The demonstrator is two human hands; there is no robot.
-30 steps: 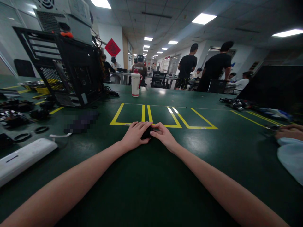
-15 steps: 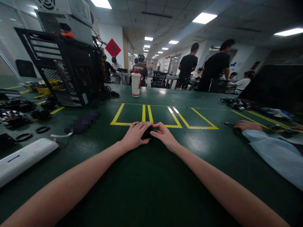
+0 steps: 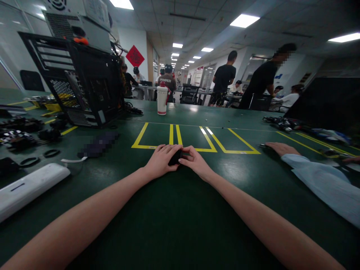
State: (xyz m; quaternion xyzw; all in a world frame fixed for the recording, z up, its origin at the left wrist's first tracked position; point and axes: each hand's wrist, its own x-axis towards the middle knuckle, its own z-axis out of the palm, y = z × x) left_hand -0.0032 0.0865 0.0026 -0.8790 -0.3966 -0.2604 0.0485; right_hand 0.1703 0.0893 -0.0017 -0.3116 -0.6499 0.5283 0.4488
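Observation:
A small black rounded object (image 3: pixel 175 158) sits between my two hands at the middle of the green table (image 3: pixel 180 225); its kind is hard to make out. My left hand (image 3: pixel 161 160) curls over its left side, fingers on top and thumb low at the near side. From the right, my right hand (image 3: pixel 196 162) pinches the object's edge with thumb and fingertips. Most of the object is hidden by the fingers. Just beyond the hands, yellow tape outlines (image 3: pixel 194 149) mark the tabletop.
A black computer case (image 3: pixel 92 90) with a metal box on top stands at left. Near it lie black rings (image 3: pixel 29 162), a white power strip (image 3: pixel 33 189) and a blurred dark item (image 3: pixel 98 145). A white cup (image 3: pixel 162 100) stands ahead. A co-worker's hand (image 3: pixel 282 149) rests at right.
My hands stay around the black object almost unmoved. The co-worker's hand at right has shifted left. A standing person in the background has leaned to the right.

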